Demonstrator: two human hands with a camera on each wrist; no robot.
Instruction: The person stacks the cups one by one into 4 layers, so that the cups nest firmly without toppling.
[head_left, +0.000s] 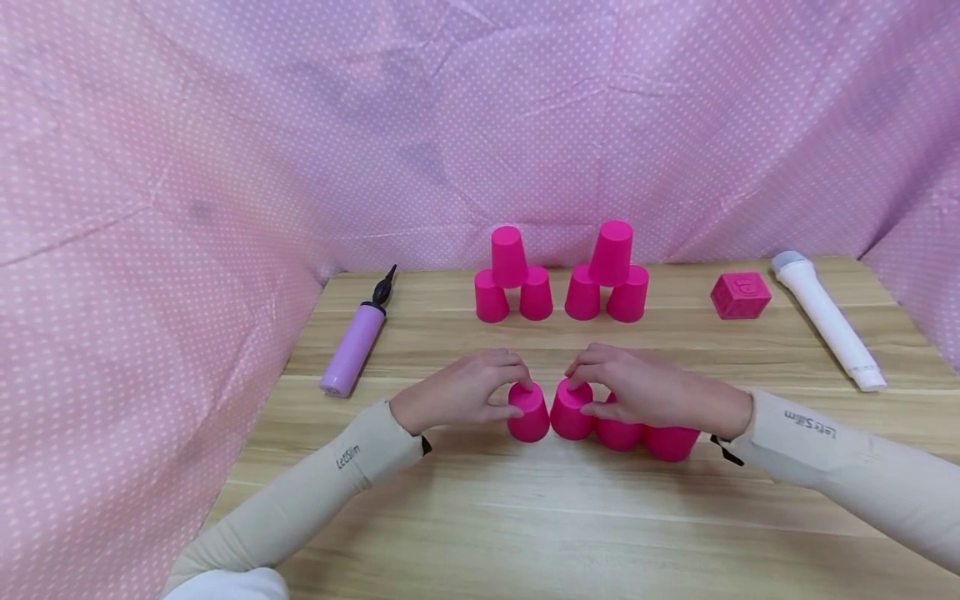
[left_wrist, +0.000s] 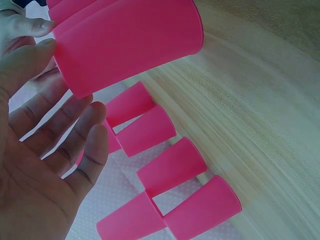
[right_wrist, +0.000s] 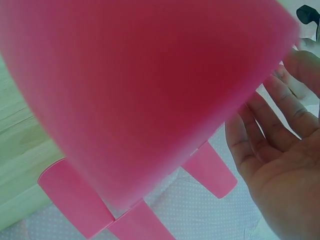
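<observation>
A row of upside-down pink cups stands on the table near the middle of the head view. My left hand [head_left: 465, 392] pinches the leftmost cup [head_left: 530, 423] by its raised base, thumb on the near side. Close beside it, the second cup [head_left: 572, 423] is gripped at the top by my right hand [head_left: 648, 390]. Partly under that hand and wrist are a third cup [head_left: 619, 435] and a fourth at the right end [head_left: 670, 444]. In the right wrist view a blurred near cup [right_wrist: 150, 90] fills much of the picture beside the fingers.
Behind the hands stand two small cup pyramids, one left [head_left: 509, 258] and one right [head_left: 612, 254], each two cups below one. A purple hand pump [head_left: 356, 348] lies at left. On the right are a pink cube [head_left: 740, 296] and a white microphone [head_left: 828, 321]. Dotted pink fabric [head_left: 480, 125] hangs behind.
</observation>
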